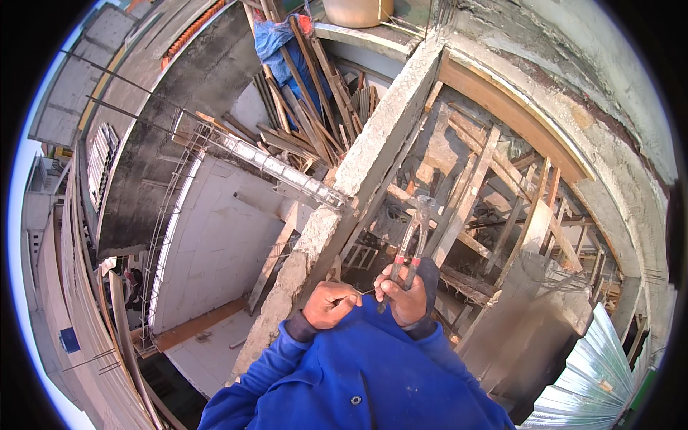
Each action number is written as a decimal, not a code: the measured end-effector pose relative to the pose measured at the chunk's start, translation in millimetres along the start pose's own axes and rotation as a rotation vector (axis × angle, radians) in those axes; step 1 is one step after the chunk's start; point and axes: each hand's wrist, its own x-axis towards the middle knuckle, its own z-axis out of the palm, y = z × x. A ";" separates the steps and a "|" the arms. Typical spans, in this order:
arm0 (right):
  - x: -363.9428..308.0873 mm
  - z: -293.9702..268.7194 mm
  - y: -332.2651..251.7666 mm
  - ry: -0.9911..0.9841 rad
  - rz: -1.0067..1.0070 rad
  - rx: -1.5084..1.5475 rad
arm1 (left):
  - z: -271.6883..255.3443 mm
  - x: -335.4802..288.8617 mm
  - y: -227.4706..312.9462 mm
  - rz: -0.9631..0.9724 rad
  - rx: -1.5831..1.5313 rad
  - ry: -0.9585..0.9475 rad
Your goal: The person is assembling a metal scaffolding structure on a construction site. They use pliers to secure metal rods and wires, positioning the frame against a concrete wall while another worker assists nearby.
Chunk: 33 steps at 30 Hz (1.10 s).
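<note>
My right hand [405,295] is closed around the handles of a pair of end-cutting pincers [413,236] with red bands on the grips. The pincers point away from me, their head at the far end, above the gap beyond my hands. Close beside it, my left hand [331,305] is closed, thumb and fingertips pinched on a thin piece of wire [368,292]. The wire stretches across to the fingers of my right hand. Its ends are too small to make out. Both hands are in front of my blue jacket [351,373].
A rough concrete beam [383,118] runs diagonally past my left hand. Below on the right is timber propping [469,190]. Rebar cages [276,165] reach the beam from the left. Wooden planks [308,93] lean at the back. Corrugated sheeting [584,380] lies at lower right.
</note>
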 end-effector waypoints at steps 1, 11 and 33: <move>-3.1 -3.8 -3.3 -0.038 -0.020 0.037 | 1.3 2.0 -1.7 0.030 -0.006 0.002; -1.3 11.5 -35.5 0.078 -0.100 -0.341 | 18.5 18.3 31.2 0.109 0.058 0.150; 16.7 75.4 -10.2 -0.168 -0.057 -0.419 | 0.7 -33.2 -8.9 0.157 0.157 0.507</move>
